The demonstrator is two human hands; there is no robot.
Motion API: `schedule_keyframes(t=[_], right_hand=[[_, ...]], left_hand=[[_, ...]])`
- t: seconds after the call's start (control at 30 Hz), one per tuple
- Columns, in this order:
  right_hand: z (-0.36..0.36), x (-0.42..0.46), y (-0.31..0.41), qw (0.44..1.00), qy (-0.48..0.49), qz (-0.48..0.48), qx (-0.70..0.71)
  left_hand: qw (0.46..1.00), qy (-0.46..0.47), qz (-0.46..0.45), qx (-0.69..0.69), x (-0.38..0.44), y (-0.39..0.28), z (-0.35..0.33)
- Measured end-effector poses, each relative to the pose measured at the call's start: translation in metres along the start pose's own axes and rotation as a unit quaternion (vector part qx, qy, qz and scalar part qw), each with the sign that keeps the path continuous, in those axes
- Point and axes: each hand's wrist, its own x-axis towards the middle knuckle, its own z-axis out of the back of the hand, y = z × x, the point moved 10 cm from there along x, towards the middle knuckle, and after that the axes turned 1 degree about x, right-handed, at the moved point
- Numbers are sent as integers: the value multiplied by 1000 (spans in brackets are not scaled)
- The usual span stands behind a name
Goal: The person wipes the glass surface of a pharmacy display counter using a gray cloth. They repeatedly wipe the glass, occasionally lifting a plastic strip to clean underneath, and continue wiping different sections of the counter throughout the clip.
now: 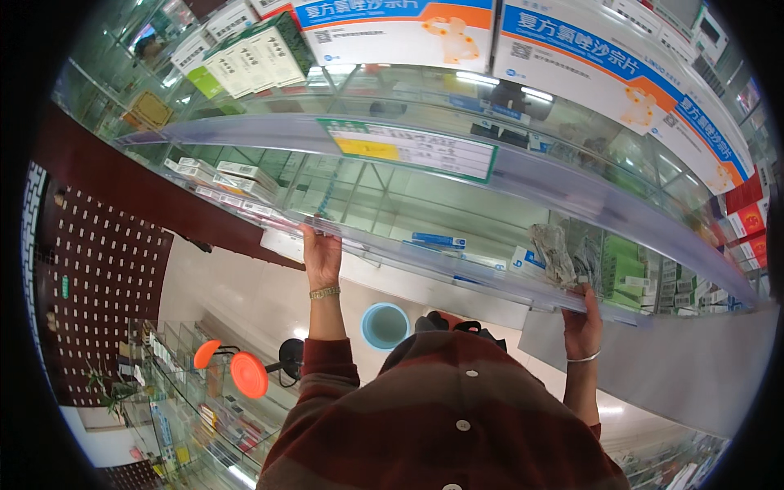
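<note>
Both hands are on the clear plastic edge strip (429, 256) along the front of a glass shelf. My left hand (323, 256), with a metal watch band at the wrist, grips it left of centre, thumb in front. Farther right, my right hand (580, 331) holds the same strip; a silver bangle circles that wrist. Behind the strip lie a blue-and-white box (438, 240), a crumpled clear plastic bag (552, 252) and green boxes (621, 269). White medicine boxes (245, 174) stand toward the left. Above runs a wider clear rail (551, 174) bearing a green-framed price label (422, 150).
Large blue, white and orange medicine cartons (398, 37) line the top of the glass cabinet. A light blue bucket (365, 324) stands on the floor by my feet. Behind on the left are an orange-seated stool (249, 375) and another glass display case (184, 392).
</note>
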Motion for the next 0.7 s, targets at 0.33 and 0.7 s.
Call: schedule_keyframes(t=[0.33,0.7], right_hand=[[0,-17,0,999,-7,3,40],[11,-21,-10,999,2,3,53]], left_hand=[[997,-35,-6,69,-4,-6,-1],[991,-91,-16,99,-10,-7,-22]])
